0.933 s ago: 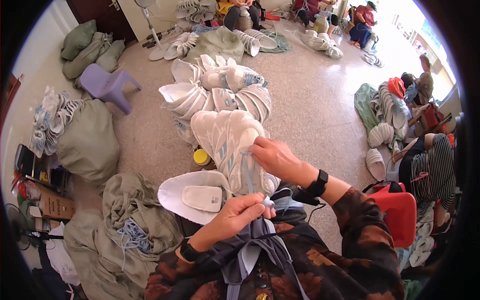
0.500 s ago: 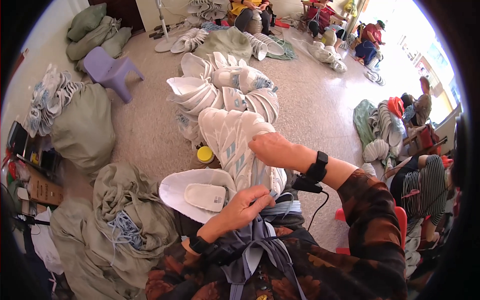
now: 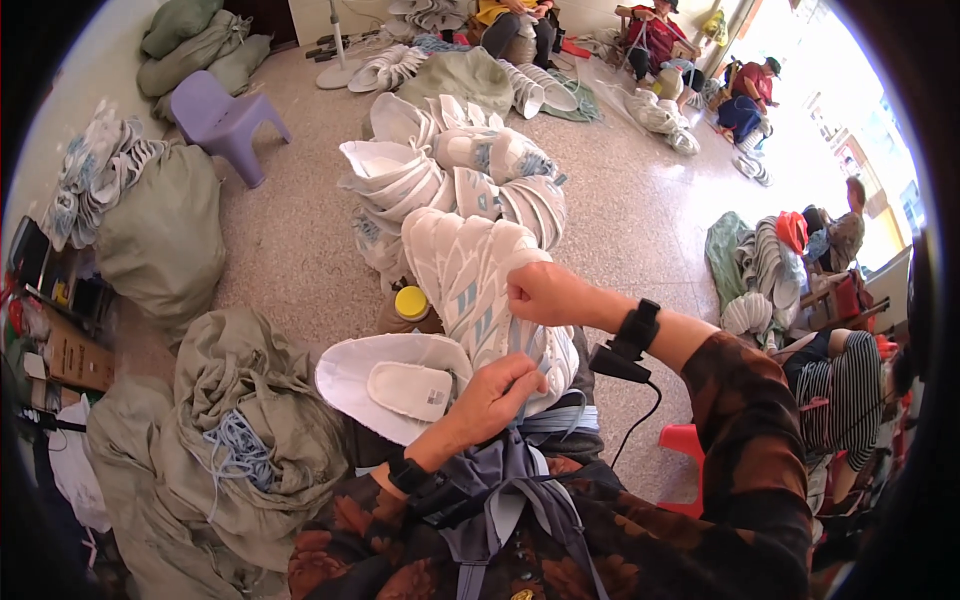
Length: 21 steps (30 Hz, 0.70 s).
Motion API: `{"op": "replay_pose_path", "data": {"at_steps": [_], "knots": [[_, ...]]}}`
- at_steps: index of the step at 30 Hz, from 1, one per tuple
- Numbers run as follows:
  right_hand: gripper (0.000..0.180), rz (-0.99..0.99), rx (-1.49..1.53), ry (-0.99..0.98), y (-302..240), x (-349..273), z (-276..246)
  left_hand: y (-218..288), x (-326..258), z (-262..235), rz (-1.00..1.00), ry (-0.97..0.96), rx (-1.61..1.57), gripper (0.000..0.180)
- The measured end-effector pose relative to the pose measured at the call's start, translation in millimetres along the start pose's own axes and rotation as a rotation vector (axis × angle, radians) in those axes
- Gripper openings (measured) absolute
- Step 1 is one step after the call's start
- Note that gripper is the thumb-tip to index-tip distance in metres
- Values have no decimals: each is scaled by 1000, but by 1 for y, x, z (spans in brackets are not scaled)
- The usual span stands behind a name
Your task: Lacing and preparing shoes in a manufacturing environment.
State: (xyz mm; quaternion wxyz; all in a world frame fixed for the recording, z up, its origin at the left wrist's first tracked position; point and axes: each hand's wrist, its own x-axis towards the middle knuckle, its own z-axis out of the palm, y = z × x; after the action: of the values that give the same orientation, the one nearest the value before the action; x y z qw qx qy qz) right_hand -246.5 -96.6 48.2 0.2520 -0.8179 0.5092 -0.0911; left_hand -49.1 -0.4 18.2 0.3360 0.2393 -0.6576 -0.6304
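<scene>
Several white shoe uppers (image 3: 455,265) with pale blue and grey trim lie nested in a row across my lap. My right hand (image 3: 548,293) is closed in a fist over the nearest upper's toe side; what it grips is hidden. Lower down, my left hand (image 3: 497,395) pinches at that upper's near end, and I cannot make out what is between the fingers. To its left lies a white lining-side-up upper (image 3: 340,375), with a small padded tongue (image 3: 405,390) on it. Light blue laces (image 3: 560,420) rest on my lap beneath the uppers.
A yellow-lidded jar (image 3: 411,303) stands beside the uppers. Further piles of uppers (image 3: 400,185) lie ahead. A green sack (image 3: 210,400) with tangled blue laces (image 3: 240,450) sits at left, a purple chair (image 3: 220,120) beyond. A red stool (image 3: 682,440) is at right. Other people sit farther off.
Both hands have stayed close to the same upper, shifting only slightly. A bit of blue that showed at my left fingertips is no longer visible there. The whole view has shifted a little.
</scene>
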Motion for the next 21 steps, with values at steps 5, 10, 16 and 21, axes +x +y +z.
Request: {"op": "replay_pose_path", "data": {"at_steps": [5, 10, 16, 21], "knots": [[15, -77, -59, 236, -3, -43, -7, 5, -2, 0, -30, -6, 3, 20], [14, -143, -70, 265, 1, -58, 5, 6, -2, 0, -71, -22, 16, 21], [13, -154, -206, 11, 24, -34, -5, 6, 0, 4, -81, -36, 22, 22], [16, 85, 193, -315, 33, -17, -21, 1, 1, 7, -39, 18, -8, 23]]}}
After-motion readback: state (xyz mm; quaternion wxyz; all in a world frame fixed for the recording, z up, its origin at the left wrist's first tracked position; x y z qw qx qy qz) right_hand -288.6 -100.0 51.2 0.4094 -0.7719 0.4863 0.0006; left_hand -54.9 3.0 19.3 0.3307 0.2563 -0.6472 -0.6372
